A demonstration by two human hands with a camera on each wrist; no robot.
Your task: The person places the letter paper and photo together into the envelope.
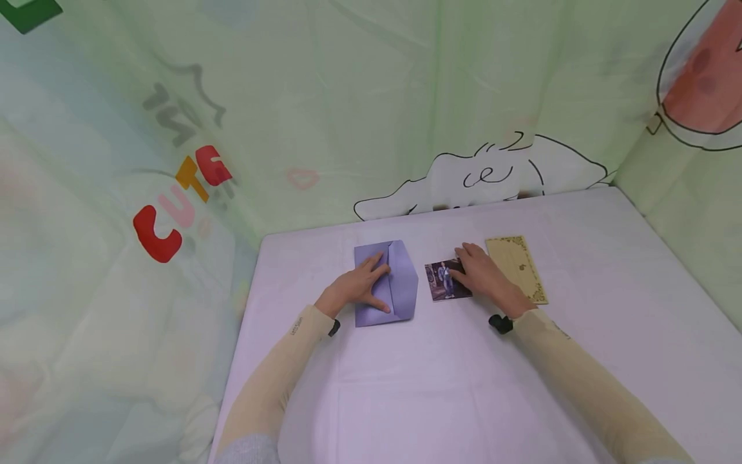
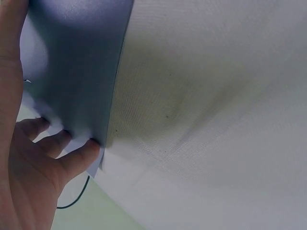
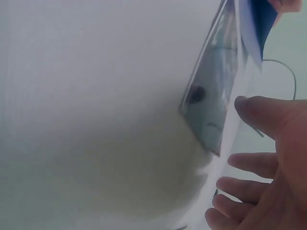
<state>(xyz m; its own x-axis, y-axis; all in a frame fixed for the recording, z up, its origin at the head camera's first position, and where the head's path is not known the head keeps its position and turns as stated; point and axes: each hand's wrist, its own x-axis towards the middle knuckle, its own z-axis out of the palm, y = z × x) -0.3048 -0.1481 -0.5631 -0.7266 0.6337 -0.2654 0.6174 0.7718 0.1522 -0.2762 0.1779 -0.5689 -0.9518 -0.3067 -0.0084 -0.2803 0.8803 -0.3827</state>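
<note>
On the pale pinkish cloth-covered surface (image 1: 406,393), the left hand (image 1: 364,283) rests with fingers spread across a flat purple paper envelope (image 1: 404,283), gripping nothing. To its right, apart from it, lies a small, dark, squarish photo print of a blue-clad figure (image 1: 443,285). The right hand (image 1: 484,276), relaxed and ungrasping, overlaps its edge; contact is unclear. A yellow rectangular card with ornate borders (image 1: 518,264) lies just beyond that hand.

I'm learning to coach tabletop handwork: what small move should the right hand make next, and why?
Probably pinch the photo near its right edge: the right hand reaches over that side, its fingers extended and not visibly gripping it, while the left hand rests on the purple envelope.
</note>
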